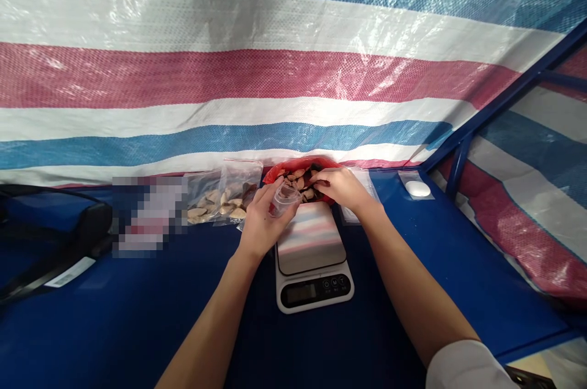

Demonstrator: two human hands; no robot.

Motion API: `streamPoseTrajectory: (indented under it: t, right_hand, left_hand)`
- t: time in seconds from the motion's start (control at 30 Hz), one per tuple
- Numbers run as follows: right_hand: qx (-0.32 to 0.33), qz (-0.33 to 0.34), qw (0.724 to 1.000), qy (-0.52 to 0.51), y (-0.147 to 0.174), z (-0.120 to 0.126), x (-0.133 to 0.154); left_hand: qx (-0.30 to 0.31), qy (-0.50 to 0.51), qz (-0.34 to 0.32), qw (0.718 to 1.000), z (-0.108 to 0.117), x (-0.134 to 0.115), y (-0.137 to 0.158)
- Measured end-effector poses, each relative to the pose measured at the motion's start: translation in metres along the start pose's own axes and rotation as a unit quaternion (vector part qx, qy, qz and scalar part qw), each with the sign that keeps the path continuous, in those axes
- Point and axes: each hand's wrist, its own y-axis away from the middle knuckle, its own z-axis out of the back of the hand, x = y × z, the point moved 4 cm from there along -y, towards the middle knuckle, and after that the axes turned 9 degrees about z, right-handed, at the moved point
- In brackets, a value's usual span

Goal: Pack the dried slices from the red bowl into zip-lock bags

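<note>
My left hand (pixel 263 218) is closed around a small clear plastic cup (pixel 285 198), tilted at the near left edge of an opened red bag (pixel 274 174). Inside the bag lie many flat brown pieces (pixel 299 182), shell-like or slice-like; I cannot tell which. Over the bag's right side, my right hand (pixel 342 187) reaches in with bent fingers. Its fingertips are down among the pieces, and whatever they pinch is hidden. Just in front of the bag stands a white kitchen scale (pixel 316 303) with a shiny metal plate; its display looks dark.
Clear zip bags (pixel 213 202) of pale flat pieces lie left of the bag. A small packet with a white oval item (pixel 417 188) sits at the right on the blue table (pixel 440 254). A black strapped object (pixel 59 242) is far left. Striped sheeting (pixel 275 77) rises behind.
</note>
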Motion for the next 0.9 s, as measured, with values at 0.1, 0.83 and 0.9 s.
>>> streamPoseTrajectory:
  t: [0.1, 0.83, 0.9]
  right_hand:
    - [-0.042, 0.009, 0.998, -0.043, 0.001, 0.003, -0.002]
    - [-0.148, 0.057, 0.932, -0.326, -0.002, 0.032, 0.055]
    - [-0.146, 0.074, 0.94, -0.3, -0.003, 0.031, 0.059]
  left_hand:
    - [0.008, 0.001, 0.01, 1.0, 0.001, -0.001, 0.0]
    - [0.07, 0.05, 0.032, 0.996, -0.007, 0.001, 0.002]
    - [0.078, 0.07, 0.041, 0.994, -0.007, 0.0, 0.001]
